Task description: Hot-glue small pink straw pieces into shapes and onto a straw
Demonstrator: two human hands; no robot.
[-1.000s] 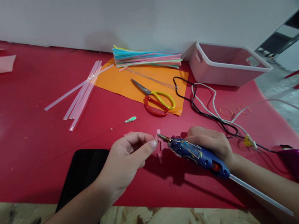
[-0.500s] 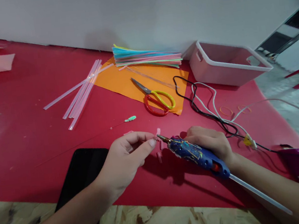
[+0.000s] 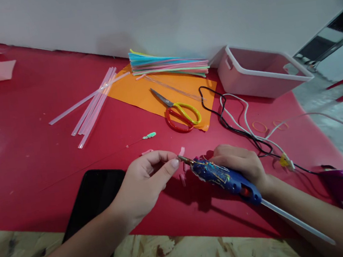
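My right hand (image 3: 240, 161) is wrapped round a blue hot glue gun (image 3: 217, 175), its body streaked with dried glue. A clear glue stick (image 3: 298, 221) sticks out of its back end. The metal nozzle points left and meets the fingertips of my left hand (image 3: 148, 181). Thumb and forefinger of that hand are pinched together; what sits between them is too small and hidden to name. Short pink fuzzy pieces (image 3: 183, 179) show just beyond and below the nozzle, partly covered. A thin wire with a green fuzzy tip (image 3: 149, 135) lies on the red table ahead of my left hand.
Scissors (image 3: 177, 110) rest on an orange sheet (image 3: 136, 95), with coloured pipe cleaners (image 3: 168, 64) behind. Glue sticks (image 3: 95, 104) lie left; a phone (image 3: 94, 200) is under my left forearm. Cables (image 3: 230, 127) run right, near a pink bin (image 3: 256, 78).
The glue gun's nozzle has shifted slightly left, closer against my left fingertips. My hands otherwise hold nearly the same position.
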